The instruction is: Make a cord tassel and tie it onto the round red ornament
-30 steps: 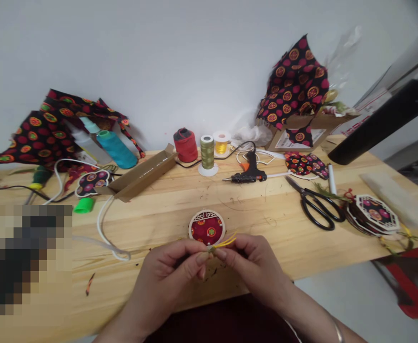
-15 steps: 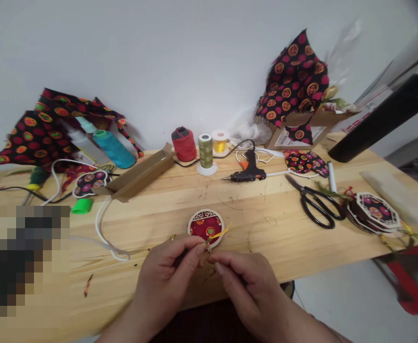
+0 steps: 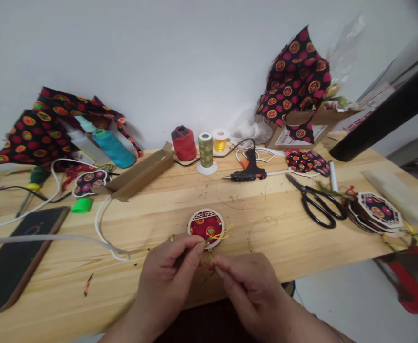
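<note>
Near the table's front edge, my left hand [image 3: 171,274] is closed in a pinch on a thin cord [image 3: 223,234] with yellow ends that stick out to the right. Just beside it, my right hand [image 3: 249,286] also pinches, its fingertips close to the left ones. A faint thin olive strand shows between the two hands; the fingers hide most of it. Directly beyond the fingertips lies a round wooden-framed ornament [image 3: 206,226] with red patterned cloth and a fretwork top. The cord's yellow ends cross its lower right edge.
Behind stand red [image 3: 184,144], olive [image 3: 205,152] and yellow [image 3: 220,142] thread spools. A glue gun [image 3: 247,171], black scissors [image 3: 318,202] and stacked octagonal ornaments [image 3: 376,212] lie rightward. Leftward are a phone [image 3: 15,259], white cable [image 3: 101,228], cardboard tray [image 3: 142,174] and green cap [image 3: 82,206].
Both hands stay in nearly the same place, with only slight finger movement. The yellow cord ends have shifted a little. The round ornament has not moved.
</note>
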Demonstrator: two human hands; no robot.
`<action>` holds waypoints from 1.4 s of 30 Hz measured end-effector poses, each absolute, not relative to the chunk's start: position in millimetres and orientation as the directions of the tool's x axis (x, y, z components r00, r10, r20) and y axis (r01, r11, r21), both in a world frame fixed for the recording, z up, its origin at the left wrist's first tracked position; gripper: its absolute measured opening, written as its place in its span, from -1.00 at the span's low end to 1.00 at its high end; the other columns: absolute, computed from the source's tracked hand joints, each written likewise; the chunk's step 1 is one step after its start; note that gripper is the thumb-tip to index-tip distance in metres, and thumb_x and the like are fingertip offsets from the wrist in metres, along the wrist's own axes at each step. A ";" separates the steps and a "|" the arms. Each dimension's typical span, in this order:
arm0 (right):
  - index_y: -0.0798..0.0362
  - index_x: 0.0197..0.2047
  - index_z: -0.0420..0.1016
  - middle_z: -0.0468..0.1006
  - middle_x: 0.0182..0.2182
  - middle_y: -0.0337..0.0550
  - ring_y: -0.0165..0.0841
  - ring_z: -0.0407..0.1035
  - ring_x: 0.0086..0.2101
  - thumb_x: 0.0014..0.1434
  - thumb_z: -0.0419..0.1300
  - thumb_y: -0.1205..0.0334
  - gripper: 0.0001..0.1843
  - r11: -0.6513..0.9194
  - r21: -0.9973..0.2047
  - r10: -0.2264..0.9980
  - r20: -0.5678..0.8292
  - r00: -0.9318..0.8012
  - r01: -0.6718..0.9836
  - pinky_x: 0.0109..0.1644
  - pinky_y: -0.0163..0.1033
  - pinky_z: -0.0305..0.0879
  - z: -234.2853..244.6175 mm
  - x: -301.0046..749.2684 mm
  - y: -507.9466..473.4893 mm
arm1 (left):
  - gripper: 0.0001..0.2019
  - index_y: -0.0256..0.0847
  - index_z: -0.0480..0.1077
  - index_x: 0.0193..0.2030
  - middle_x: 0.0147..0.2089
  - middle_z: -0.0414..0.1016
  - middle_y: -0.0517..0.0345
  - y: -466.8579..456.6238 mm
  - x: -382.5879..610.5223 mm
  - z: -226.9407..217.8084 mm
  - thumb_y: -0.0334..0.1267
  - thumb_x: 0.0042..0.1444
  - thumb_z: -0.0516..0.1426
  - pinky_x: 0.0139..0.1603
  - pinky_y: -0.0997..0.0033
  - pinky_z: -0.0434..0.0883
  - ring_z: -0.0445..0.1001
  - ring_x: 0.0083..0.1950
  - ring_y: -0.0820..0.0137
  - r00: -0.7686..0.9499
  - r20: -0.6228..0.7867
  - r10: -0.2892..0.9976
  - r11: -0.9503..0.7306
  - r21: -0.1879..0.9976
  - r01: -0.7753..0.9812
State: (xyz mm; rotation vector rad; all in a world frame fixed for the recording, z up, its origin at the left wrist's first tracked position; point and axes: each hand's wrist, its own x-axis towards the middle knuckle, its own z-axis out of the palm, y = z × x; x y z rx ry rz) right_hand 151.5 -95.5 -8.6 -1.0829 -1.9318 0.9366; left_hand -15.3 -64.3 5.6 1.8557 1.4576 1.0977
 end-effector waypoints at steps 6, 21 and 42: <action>0.06 -0.28 0.36 0.47 -0.51 -0.23 -0.44 0.31 -0.50 0.24 -0.06 0.41 -0.81 0.496 -0.721 0.854 0.306 -0.421 0.484 -0.41 -0.33 0.14 -9.4 155.9 -93.3 | -0.88 -0.14 0.52 -0.41 -0.48 0.61 0.25 -62.5 -16.9 5.2 -0.36 0.04 0.15 -0.44 0.54 0.43 0.54 -0.47 0.41 0.133 0.247 0.960 -0.278 0.780 0.561; 0.07 -0.36 0.55 0.54 -0.49 -0.26 -0.48 0.37 -0.45 0.17 0.20 0.30 -0.89 0.499 -0.827 0.758 0.270 -0.594 0.260 -0.34 -0.38 0.24 19.0 183.0 -35.9 | -0.79 -0.14 0.50 -0.50 -0.57 0.46 0.27 -66.6 -14.5 13.7 -0.28 0.13 0.12 -0.41 0.50 0.31 0.39 -0.50 0.44 0.498 -0.086 0.863 -0.073 0.953 0.293; 0.03 -0.24 0.54 0.60 -0.41 -0.21 -0.44 0.45 -0.41 0.21 0.08 0.36 -0.80 0.259 -0.940 0.955 0.216 -0.203 0.223 -0.32 -0.38 0.30 -5.4 140.4 -88.9 | -0.87 -0.12 0.53 -0.44 -0.55 0.54 0.32 -63.5 -16.7 7.0 -0.36 0.04 0.16 -0.45 0.59 0.39 0.47 -0.50 0.47 0.106 0.170 0.980 -0.199 0.876 0.440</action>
